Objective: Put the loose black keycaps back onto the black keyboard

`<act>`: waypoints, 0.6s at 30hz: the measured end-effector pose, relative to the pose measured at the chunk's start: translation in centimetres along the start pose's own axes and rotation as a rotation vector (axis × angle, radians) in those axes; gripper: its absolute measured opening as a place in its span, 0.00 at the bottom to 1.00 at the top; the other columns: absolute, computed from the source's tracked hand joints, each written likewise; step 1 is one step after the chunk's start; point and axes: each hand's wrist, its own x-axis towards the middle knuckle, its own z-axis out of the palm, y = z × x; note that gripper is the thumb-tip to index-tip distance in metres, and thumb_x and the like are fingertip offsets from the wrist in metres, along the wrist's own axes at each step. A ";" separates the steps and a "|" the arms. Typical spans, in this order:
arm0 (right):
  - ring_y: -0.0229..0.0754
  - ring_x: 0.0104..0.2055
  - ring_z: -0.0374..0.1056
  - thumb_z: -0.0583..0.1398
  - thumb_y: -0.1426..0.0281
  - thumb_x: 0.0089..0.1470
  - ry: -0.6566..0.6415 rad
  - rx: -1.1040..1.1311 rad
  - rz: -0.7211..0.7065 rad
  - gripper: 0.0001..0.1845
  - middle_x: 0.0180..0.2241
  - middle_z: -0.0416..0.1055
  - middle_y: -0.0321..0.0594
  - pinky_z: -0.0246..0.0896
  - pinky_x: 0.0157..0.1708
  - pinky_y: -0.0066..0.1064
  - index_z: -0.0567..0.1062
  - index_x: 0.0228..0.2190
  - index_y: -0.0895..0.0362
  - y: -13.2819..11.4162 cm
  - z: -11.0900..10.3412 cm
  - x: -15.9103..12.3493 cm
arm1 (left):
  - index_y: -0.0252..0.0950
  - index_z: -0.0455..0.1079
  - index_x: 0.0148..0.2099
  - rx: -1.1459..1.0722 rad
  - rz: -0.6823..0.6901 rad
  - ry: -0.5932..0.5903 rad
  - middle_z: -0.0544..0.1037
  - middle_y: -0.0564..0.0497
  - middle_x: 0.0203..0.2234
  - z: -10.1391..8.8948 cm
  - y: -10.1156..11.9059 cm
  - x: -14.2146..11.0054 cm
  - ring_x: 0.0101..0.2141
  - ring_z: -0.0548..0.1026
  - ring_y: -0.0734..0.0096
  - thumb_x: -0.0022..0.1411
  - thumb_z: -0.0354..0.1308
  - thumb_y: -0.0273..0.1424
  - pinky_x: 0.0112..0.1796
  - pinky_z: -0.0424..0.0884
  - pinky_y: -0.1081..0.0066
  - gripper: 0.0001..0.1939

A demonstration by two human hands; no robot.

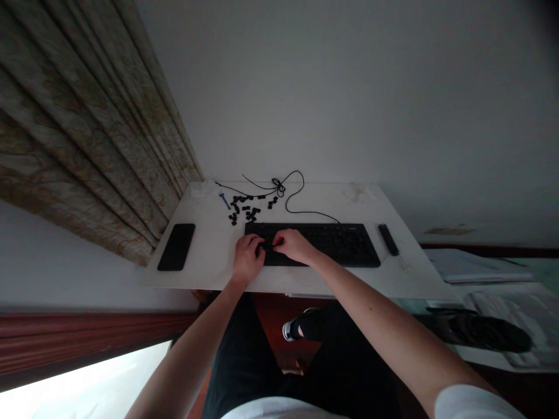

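Observation:
A black computer keyboard (332,244) lies on a white desk (358,212), with my hands at its left end. My left hand (248,259) rests its bent fingers on the keys, and my right hand (294,244) reaches in from the right with its fingertips close to them. The fingertips of both hands nearly meet, hiding whatever lies between them. Above the keyboard sit several loose black keycaps (247,209), and a small blue tool (225,201) lies to their left. A black cable (286,195) runs in loops from the keyboard's far edge.
A black smartphone (176,247) lies at the desk's left and a black remote control (388,240) at its right. A draped curtain (78,157) hangs beyond the left side. Below the desk are my dark-clad legs and a foot in a sock (290,330).

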 end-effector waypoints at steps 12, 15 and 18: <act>0.35 0.23 0.69 0.63 0.75 0.51 0.032 0.465 0.274 0.04 0.23 0.75 0.38 0.65 0.24 0.24 0.79 0.31 0.61 1.4 -1.2 0.5 | 0.39 0.73 0.47 0.065 0.044 -0.008 0.76 0.45 0.45 -0.1 0.5 -0.1 0.50 0.73 0.56 0.61 0.56 0.24 0.60 0.60 0.48 0.13; 0.34 0.21 0.68 0.63 0.75 0.50 -0.043 0.418 0.265 0.03 0.22 0.76 0.39 0.62 0.21 0.23 0.79 0.29 0.61 1.2 -1.3 0.7 | 0.39 0.73 0.47 0.076 0.062 -0.030 0.76 0.45 0.45 -0.1 0.6 -0.2 0.50 0.72 0.56 0.61 0.56 0.24 0.60 0.60 0.48 0.13; 0.35 0.22 0.68 0.65 0.73 0.48 -0.079 0.294 0.226 0.03 0.22 0.76 0.37 0.58 0.21 0.24 0.80 0.28 0.60 0.8 -1.3 1.1 | 0.40 0.74 0.48 0.091 0.100 -0.062 0.76 0.45 0.45 -0.1 0.7 -0.2 0.50 0.72 0.57 0.61 0.56 0.25 0.61 0.59 0.48 0.14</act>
